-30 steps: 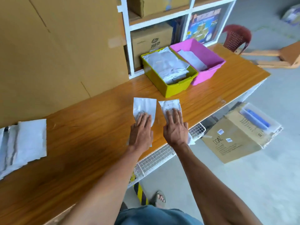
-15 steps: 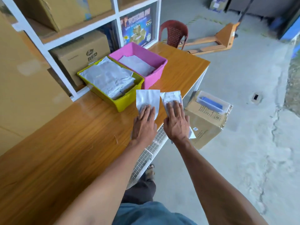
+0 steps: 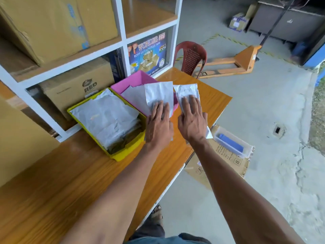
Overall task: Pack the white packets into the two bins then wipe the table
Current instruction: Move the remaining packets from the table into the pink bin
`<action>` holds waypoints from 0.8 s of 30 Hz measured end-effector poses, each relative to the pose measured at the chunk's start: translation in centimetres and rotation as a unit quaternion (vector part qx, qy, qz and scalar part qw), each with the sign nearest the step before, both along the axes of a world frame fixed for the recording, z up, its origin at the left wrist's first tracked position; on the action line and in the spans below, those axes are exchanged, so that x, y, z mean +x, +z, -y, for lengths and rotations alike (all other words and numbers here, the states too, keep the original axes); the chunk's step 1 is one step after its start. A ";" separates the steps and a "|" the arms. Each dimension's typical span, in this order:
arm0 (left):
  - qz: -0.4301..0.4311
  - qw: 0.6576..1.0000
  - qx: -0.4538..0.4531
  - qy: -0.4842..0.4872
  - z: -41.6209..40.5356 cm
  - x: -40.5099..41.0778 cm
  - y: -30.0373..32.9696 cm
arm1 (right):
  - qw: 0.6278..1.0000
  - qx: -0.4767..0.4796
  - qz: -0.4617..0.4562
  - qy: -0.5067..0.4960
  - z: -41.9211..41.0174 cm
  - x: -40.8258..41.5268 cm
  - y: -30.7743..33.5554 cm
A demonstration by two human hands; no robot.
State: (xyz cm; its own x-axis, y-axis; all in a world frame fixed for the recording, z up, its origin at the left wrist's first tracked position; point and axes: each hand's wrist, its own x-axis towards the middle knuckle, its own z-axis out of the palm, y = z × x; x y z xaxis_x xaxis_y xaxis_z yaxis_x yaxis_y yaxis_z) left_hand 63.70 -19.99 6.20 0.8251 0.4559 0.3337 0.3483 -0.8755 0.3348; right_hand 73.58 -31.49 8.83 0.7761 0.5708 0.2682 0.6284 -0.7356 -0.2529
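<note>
My left hand (image 3: pixel 159 124) holds a white packet (image 3: pixel 159 94) lifted over the near corner of the pink bin (image 3: pixel 131 81). My right hand (image 3: pixel 192 121) holds a second white packet (image 3: pixel 187 91) just to the right of that bin, above the wooden table (image 3: pixel 70 182). Both hands lie flat on top of their packets, fingers spread forward. The pink bin has a few white packets (image 3: pixel 133 97) inside. To its left, the yellow-green bin (image 3: pixel 123 154) is filled with a stack of white packets (image 3: pixel 103 117).
A white shelf unit (image 3: pixel 126 39) with cardboard boxes stands behind the bins. A red plastic chair (image 3: pixel 191 57) sits past the table's far end. On the floor to the right lie a flat carton with a clear tray (image 3: pixel 233 144) and an orange pallet jack (image 3: pixel 235 63).
Both hands have carried the two packets forward along the table, from in front of the yellow-green bin to the pink bin. The left packet now hangs over the pink bin's corner.
</note>
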 end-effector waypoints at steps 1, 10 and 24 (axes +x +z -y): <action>0.001 1.000 -0.003 0.015 -1.0 1.0 0.5 | 1.000 0.000 0.000 0.007 -1.1 1.0 0.3; -0.036 0.993 -0.027 0.111 -7.6 6.0 1.1 | 0.994 -0.010 -0.039 0.104 -9.6 6.9 0.4; -0.084 0.953 -0.055 0.286 -12.7 13.8 -0.8 | 0.954 -0.064 -0.088 0.279 -20.0 16.3 -2.9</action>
State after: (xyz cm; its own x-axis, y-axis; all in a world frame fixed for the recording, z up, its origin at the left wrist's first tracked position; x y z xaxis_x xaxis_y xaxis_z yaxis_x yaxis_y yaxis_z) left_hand 77.46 -7.25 5.38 0.4692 0.8714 0.1431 0.8148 -0.4897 0.3105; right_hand 89.87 -11.47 5.94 0.3684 0.9277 0.0609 0.8871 -0.3311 -0.3215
